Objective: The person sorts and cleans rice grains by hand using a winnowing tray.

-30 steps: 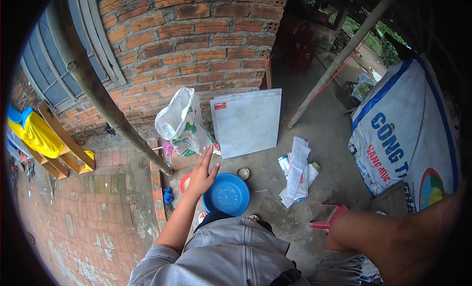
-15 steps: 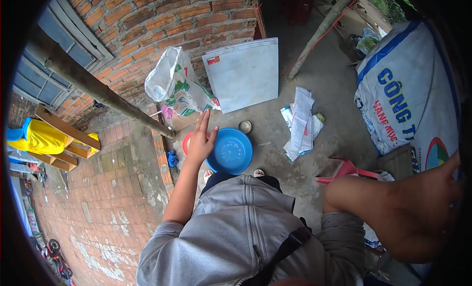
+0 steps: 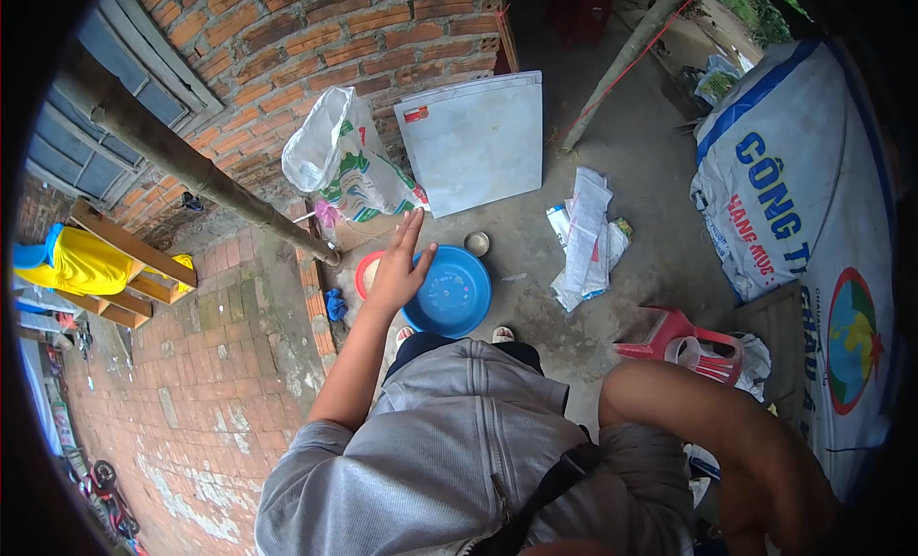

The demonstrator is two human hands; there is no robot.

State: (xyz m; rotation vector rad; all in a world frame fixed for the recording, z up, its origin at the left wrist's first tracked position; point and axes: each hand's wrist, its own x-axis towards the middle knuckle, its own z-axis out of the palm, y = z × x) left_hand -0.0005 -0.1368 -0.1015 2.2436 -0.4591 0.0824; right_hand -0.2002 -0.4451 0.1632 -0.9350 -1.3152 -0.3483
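My left hand (image 3: 398,277) is held out with its fingers stretched and thumb apart, holding nothing. From this view it overlaps the left rim of a blue basin (image 3: 451,298) and part of a red bowl (image 3: 367,275) with pale contents. A small metal bowl (image 3: 476,243) sits by the basin's upper right. At the lower right my right arm is bent and close to the camera; my right hand (image 3: 779,513) is dark and blurred there, its fingers not readable. Near that arm stands a red plastic stool (image 3: 669,336) with a clear container (image 3: 682,351) on it.
White boards (image 3: 473,145) lean on the brick wall beside an open white sack (image 3: 325,154). Flattened bags (image 3: 585,240) lie on the floor. A bamboo pole (image 3: 206,178) slants at the left, another (image 3: 626,59) at the top. A large printed tarp bundle (image 3: 775,174) fills the right side.
My right hand and forearm have swung down, uncovering more of the red stool and the tarp's round logo. My left hand has shifted slightly to the right, still open.
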